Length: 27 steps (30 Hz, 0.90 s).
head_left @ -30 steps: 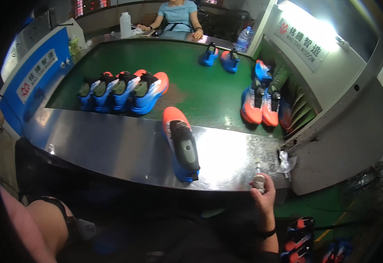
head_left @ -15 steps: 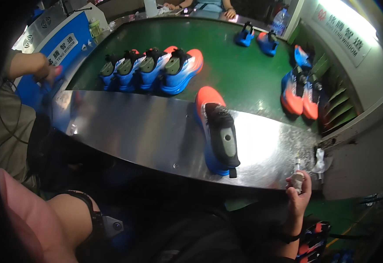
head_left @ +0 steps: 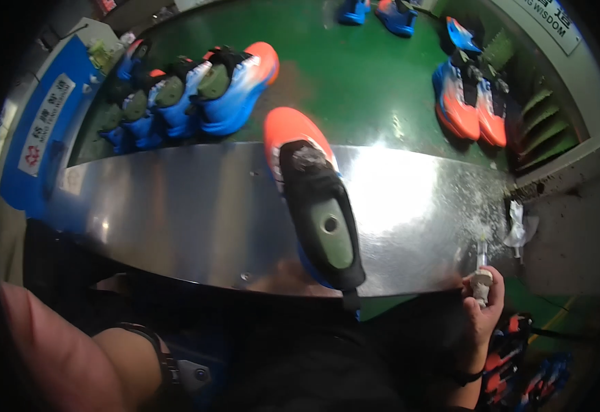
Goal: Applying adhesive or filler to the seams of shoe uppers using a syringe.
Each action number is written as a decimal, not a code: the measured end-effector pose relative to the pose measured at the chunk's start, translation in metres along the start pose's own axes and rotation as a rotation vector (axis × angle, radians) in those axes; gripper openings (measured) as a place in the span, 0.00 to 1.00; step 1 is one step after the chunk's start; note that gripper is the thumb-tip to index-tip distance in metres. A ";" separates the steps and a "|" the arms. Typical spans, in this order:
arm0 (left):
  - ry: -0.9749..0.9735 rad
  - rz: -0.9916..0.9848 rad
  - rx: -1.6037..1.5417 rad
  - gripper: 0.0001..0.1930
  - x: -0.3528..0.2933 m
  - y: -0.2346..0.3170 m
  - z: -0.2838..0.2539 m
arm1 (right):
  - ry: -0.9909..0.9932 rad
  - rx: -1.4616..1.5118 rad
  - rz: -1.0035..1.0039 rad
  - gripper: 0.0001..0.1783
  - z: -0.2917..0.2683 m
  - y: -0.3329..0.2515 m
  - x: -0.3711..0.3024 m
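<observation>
My right hand [head_left: 488, 302] is closed around a slim clear syringe [head_left: 481, 278] wrapped in whitish material, its thin tip pointing away from me over the metal edge. To the left of it, a single coral, white and blue running shoe [head_left: 331, 233] stands on the metal strip, toe away from me, with a green shoe last inside its black collar. Neither hand touches that shoe. My left forearm [head_left: 132, 357], with a dark strap, comes in at the lower left; the left hand itself does not show.
A row of similar shoes [head_left: 224, 96] stands on the green surface at left, with one more shoe [head_left: 132, 60] behind. A pair [head_left: 461, 103] stands at right near a vented panel. A crumpled white item [head_left: 516, 226] lies on the metal strip [head_left: 169, 206]. More shoes [head_left: 512, 350] are below right.
The view has shifted, so the near shoe sits lower and further left. The person at left is out of sight, and another shoe shows behind the row. My right hand still grips the syringe.
</observation>
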State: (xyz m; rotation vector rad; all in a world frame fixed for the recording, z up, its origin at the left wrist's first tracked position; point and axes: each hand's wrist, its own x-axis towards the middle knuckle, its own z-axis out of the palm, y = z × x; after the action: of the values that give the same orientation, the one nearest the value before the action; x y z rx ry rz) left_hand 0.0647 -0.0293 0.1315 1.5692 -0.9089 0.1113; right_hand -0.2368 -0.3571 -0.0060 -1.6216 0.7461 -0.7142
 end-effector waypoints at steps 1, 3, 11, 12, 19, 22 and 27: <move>-0.004 -0.029 -0.021 0.16 -0.005 -0.004 -0.005 | -0.011 -0.007 -0.028 0.39 -0.002 0.002 0.010; -0.045 -0.088 -0.084 0.16 0.004 -0.009 0.004 | -0.001 -0.029 -0.021 0.39 0.005 -0.012 0.003; -0.141 -0.445 -0.184 0.17 0.066 -0.149 0.047 | 0.021 -0.136 0.005 0.37 -0.020 0.003 0.003; -0.130 -0.510 -0.145 0.17 0.071 -0.163 0.050 | 0.005 -0.137 -0.010 0.37 -0.025 0.004 0.007; -0.435 -0.408 0.280 0.20 0.086 -0.224 0.069 | -0.002 -0.048 0.018 0.42 -0.034 0.024 0.024; -0.385 -0.531 0.128 0.16 0.080 -0.217 0.110 | 0.000 -0.221 0.035 0.40 -0.041 0.021 0.011; -0.202 -0.635 -0.722 0.21 0.080 -0.149 0.149 | -0.006 -0.064 -0.037 0.46 -0.042 -0.016 0.001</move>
State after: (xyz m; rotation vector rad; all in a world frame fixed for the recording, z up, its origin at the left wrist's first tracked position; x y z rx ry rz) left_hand 0.1461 -0.2085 0.0210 1.1176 -0.4726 -0.7577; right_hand -0.2673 -0.3807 0.0160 -1.6984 0.7427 -0.7179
